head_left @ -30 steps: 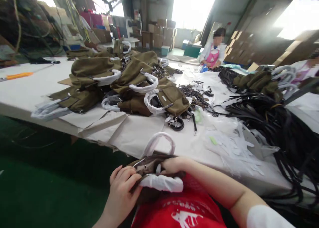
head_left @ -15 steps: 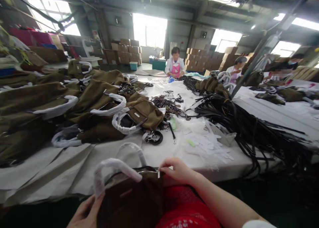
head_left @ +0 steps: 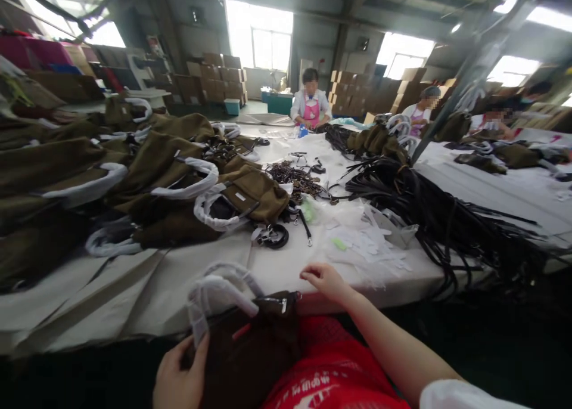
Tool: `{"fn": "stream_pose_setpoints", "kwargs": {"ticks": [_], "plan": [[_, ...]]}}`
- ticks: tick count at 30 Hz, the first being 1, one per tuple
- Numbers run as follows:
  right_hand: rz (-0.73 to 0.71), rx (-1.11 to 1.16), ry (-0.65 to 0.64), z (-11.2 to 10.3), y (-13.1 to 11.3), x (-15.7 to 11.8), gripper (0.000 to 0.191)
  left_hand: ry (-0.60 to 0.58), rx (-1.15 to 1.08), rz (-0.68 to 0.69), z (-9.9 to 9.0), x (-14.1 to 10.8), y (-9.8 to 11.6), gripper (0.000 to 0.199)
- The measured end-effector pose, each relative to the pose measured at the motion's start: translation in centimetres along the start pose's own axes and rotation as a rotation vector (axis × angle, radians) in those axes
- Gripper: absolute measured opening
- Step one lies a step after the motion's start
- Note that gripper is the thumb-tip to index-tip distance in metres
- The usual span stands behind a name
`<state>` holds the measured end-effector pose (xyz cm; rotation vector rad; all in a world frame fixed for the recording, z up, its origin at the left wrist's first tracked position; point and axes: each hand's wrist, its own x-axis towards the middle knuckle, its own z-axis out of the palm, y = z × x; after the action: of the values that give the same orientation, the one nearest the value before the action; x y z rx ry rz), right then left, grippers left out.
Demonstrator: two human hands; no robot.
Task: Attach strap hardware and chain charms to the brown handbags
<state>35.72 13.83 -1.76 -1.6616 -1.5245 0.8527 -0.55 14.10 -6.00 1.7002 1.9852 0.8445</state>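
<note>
A dark olive bag [head_left: 250, 349] with plastic-wrapped handles [head_left: 223, 290] stands at the table's near edge, against a red apron [head_left: 330, 373]. My left hand [head_left: 181, 370] grips the bag's left side, thumb and fingers near the base of a handle. Just right of the bag's top corner, my right hand [head_left: 324, 281] hovers apart from it, its fingers curled together; whether anything small is between them is hidden. A metal zipper pull [head_left: 284, 305] shows at the bag's top right.
Olive bags [head_left: 170, 152] are heaped at the left. Black straps [head_left: 429, 212] hang over the table edge at the right. Chains and clips [head_left: 297, 179] and white scraps [head_left: 366, 242] lie between. People [head_left: 310, 102] work across the table; a slanted pole [head_left: 465, 81] stands right.
My right hand has left the zipper end at the bag's top and moved right and slightly up. My left hand and the bag have shifted a little to the right in view.
</note>
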Motion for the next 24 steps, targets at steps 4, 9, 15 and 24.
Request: {"fn": "stream_pose_setpoints", "kwargs": {"ticks": [4, 9, 15, 24], "plan": [[0.005, -0.009, -0.044, -0.8, 0.5, 0.0, 0.024, 0.039, 0.117, 0.036, -0.8, -0.5, 1.8, 0.049], [0.020, -0.019, -0.053, -1.2, 0.9, -0.3, 0.024, 0.269, 0.234, 0.225, -1.1, -2.4, 3.8, 0.049], [0.040, 0.000, -0.054, 0.3, 0.5, -1.0, 0.021, 0.402, 0.149, 0.635, 0.1, -4.6, 7.6, 0.080], [0.073, 0.067, -0.059, 0.3, 0.9, -1.9, 0.014, 0.150, 0.211, 0.934, 6.3, -1.3, 8.8, 0.072]]}}
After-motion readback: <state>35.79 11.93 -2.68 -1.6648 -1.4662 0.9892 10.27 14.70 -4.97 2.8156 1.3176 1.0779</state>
